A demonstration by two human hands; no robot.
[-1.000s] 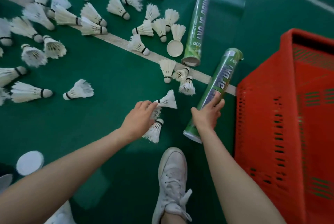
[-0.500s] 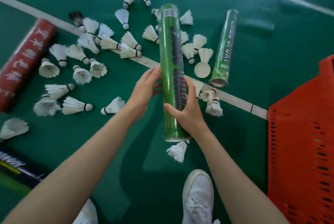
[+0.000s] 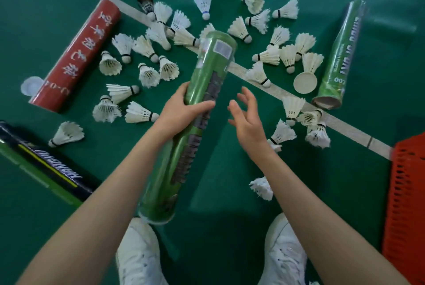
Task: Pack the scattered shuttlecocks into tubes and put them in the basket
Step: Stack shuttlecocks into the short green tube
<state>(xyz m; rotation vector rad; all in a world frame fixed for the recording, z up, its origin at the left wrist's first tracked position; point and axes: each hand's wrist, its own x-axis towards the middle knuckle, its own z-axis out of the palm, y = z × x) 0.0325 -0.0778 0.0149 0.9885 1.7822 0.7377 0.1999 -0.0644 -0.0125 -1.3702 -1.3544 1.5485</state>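
The left hand (image 3: 181, 110) wraps round the middle of a green tube (image 3: 184, 160), held at a slant; its dark lettering is too blurred to read. The right hand (image 3: 247, 121), fingers spread and empty, hovers just right of the tube, not touching. Left of the tube lies a red tube (image 3: 76, 55) with white Chinese characters. Shuttlecocks (image 3: 119, 43) lie scattered beyond its far end, and the red basket (image 3: 404, 192) stands far right.

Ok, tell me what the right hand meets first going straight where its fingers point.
Likely the far end of the green tube the left hand grips; depth is unclear, so the right hand might pass beside it.
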